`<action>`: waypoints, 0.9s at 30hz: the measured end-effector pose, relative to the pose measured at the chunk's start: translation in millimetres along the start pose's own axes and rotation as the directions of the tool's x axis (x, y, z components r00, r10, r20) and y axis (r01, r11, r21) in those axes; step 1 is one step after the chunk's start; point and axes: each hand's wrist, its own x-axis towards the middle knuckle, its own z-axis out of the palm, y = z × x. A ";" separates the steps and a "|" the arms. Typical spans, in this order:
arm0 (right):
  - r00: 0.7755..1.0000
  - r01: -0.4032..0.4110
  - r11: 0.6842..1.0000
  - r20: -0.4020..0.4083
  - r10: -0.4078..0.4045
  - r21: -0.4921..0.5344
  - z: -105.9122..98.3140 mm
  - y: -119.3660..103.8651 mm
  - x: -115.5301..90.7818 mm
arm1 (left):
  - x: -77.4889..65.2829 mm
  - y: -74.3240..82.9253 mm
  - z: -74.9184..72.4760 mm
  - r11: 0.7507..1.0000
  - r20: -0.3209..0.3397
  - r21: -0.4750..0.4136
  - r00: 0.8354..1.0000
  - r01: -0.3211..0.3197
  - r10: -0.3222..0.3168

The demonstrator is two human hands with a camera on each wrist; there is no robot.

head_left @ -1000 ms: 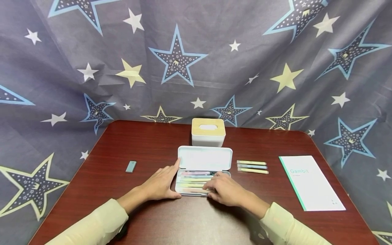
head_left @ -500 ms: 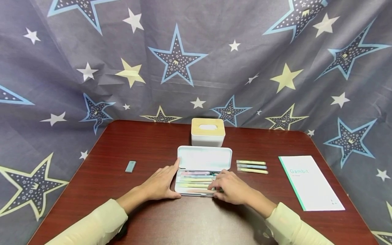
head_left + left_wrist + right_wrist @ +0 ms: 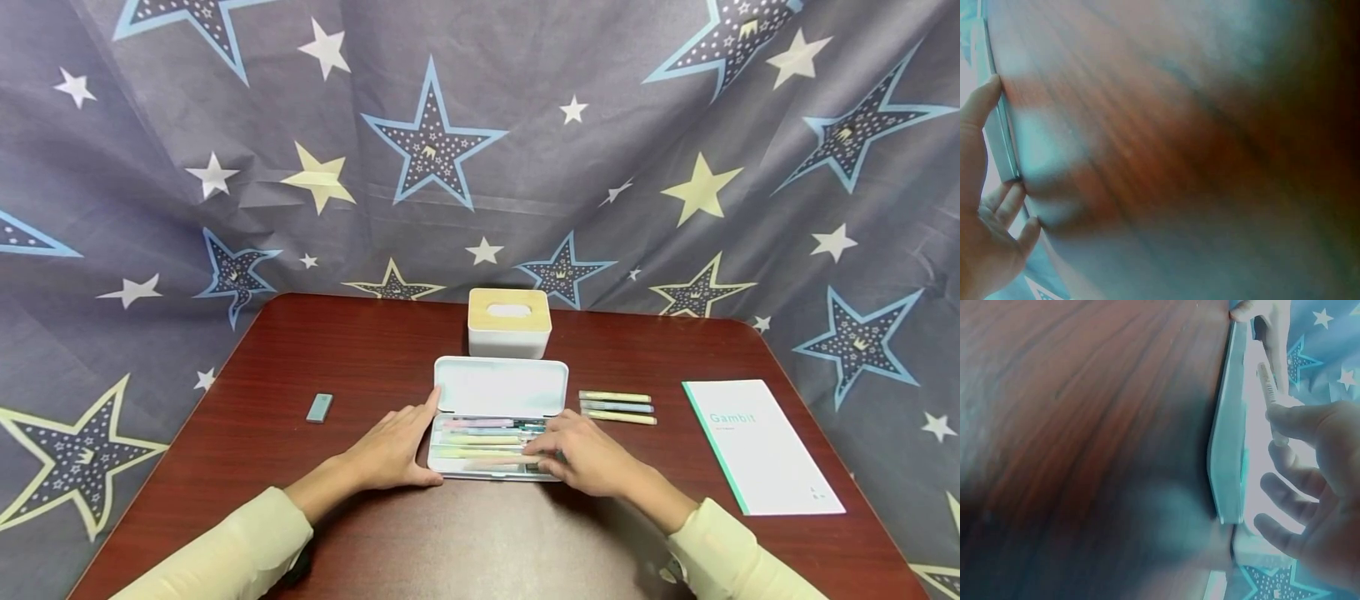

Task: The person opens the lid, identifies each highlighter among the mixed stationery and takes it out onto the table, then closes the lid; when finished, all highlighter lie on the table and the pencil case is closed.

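A white pencil case (image 3: 501,387) lies with its lid raised, several pale pens (image 3: 480,442) in its tray. My left hand (image 3: 393,448) holds the case's left end, thumb at the front corner and index finger reaching up by the hinge. In the left wrist view the thumb (image 3: 984,103) presses the case's edge. Over the tray's right half, my right hand (image 3: 581,454) pinches a pale peach marker pen (image 3: 1269,387) between thumb and index finger, its other fingers loosely bent. The pen points left above the tray.
Right of the case lie three pens (image 3: 617,408) side by side. A white notebook (image 3: 772,450) is farther right. Behind the case stands a tissue box (image 3: 510,337) with a wooden top. A small blue-grey block (image 3: 319,408) sits at the left. A star-patterned curtain (image 3: 450,233) hangs behind the table.
My right hand has moved right across the tray, drawing the peach pen along with it. The left hand has kept its place on the case.
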 end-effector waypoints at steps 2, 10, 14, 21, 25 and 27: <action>1.000 -0.008 1.000 -0.009 0.008 0.006 -1.8 3.1 -2.3 | 0.1 0.3 -0.4 1.000 0.000 -0.002 1.000 0.002 -0.002; 0.997 0.006 1.000 -0.072 -0.004 0.026 -10.2 18.3 -14.9 | 0.1 -0.2 0.0 1.000 0.002 0.002 1.000 0.002 -0.002; 0.996 -0.009 1.000 -0.086 0.011 0.025 -14.5 26.4 -22.8 | 0.2 -0.4 -0.3 1.000 0.000 0.005 1.000 0.003 -0.003; 0.994 -0.081 0.996 -0.071 0.084 0.042 -20.4 37.6 -35.9 | 0.4 -0.6 -1.4 1.000 -0.002 0.006 1.000 0.006 -0.006; 0.987 -0.131 0.991 -0.087 0.133 0.030 -24.2 42.8 -44.4 | 0.1 -0.9 -1.2 1.000 0.004 0.001 1.000 0.012 -0.012; 0.984 -0.140 0.990 -0.109 0.141 0.013 -26.3 45.8 -48.7 | -0.3 -0.7 -1.4 1.000 0.010 0.001 1.000 0.014 -0.014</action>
